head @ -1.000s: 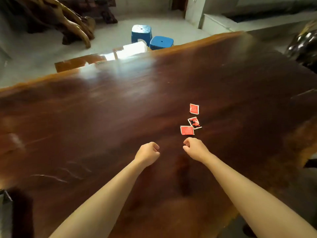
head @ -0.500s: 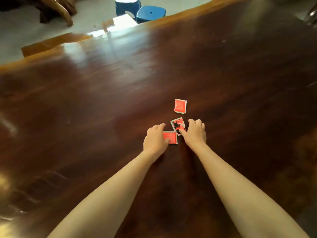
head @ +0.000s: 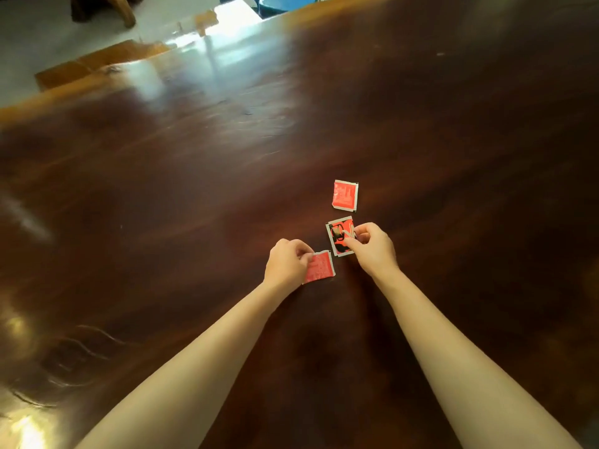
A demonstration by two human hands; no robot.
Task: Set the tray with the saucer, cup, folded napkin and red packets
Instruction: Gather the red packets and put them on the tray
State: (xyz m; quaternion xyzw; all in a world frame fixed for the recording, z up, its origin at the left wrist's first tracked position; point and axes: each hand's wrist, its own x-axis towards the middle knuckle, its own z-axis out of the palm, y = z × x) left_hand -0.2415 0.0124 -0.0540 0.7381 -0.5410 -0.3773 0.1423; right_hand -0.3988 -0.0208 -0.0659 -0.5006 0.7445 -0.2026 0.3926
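Observation:
Three red packets lie close together on a dark wooden table. My left hand pinches the left edge of the nearest red packet, which is tipped up off the wood. My right hand pinches the right edge of the middle packet, the one with a black print. A third red packet lies flat just beyond them, untouched. No tray, saucer, cup or napkin is in view.
The table's far edge runs across the upper left, with pale floor beyond it. A blue stool and a piece of wooden furniture stand past that edge.
Both hands went forward from loose fists to the packets and now pinch one each. The nearest packet has lifted at one side. The camera has tilted down and closer.

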